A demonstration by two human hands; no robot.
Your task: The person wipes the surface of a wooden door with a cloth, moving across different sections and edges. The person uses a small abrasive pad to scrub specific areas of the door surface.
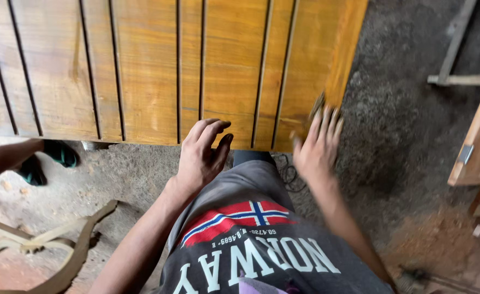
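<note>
Neither hand grips firmly. The left hand rests with fingers loosely curled and parted at the near edge of the grooved wooden panel, its fingertips at or just over the edge and nothing held. The right hand is blurred by motion near the panel's near right corner; its fingers are spread, and a small dark object, possibly a scrap of abrasive paper or a cloth, shows at the fingertips, though the blur does not let one tell whether it is pinched or merely pressed against the wood.

The panel lies flat across the upper part of the view, its face golden-brown and evenly coloured, crossed by dark parallel grooves. Judged from this, the broad face looks already smooth and coated, and the work now in hand seems confined to the right corner and edge; how much of that edge remains cannot be read.

Around: a rough concrete floor with a patch of reddish sawdust, a curved wooden frame piece at lower left, another person's arm at the left edge, and a second wooden piece at the right.
</note>
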